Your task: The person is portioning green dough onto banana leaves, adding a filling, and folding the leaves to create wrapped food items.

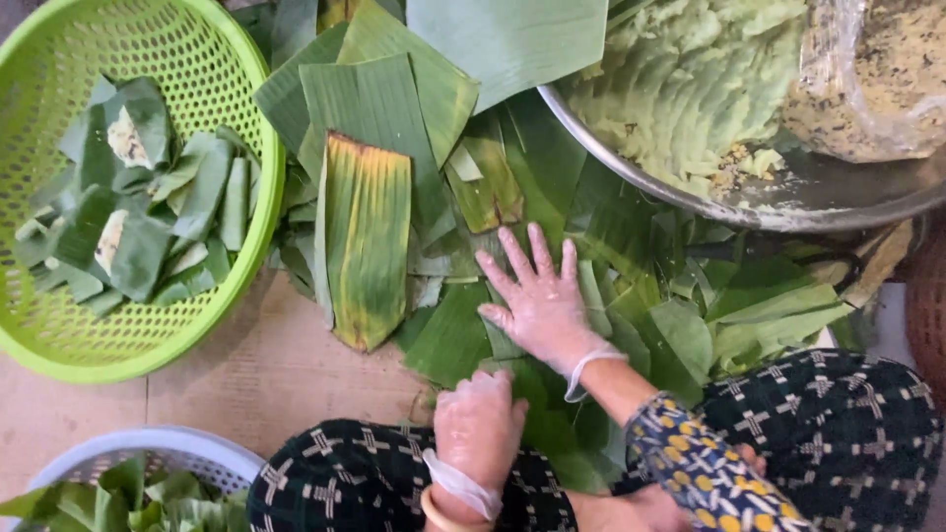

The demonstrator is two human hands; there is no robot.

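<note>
- Two gloved hands show in the head view: the right hand (540, 300) lies flat with fingers spread wide, palm down on the pile of banana leaf pieces (631, 296), gripping nothing.
- The left hand (478, 424) sits nearer the body, fingers curled loosely downward at the near edge of the leaves; whether it holds a leaf I cannot tell.
- Leaves under the right hand overlap in many directions; the piece under the palm is too mixed with others to tell its long axis.
- One yellowed leaf strip (367, 241) lies just left of the right hand, its long axis running away from the person, ribs lengthwise.
- One green basket (258, 148) stands at the left on the floor, holding many folded leaf parcels (128, 236), too heaped to count; two show a pale filling.
- One metal bowl (749, 207) at upper right holds pale green paste (690, 79).
- One pale basket (148, 443) at lower left holds more leaf pieces.
</note>
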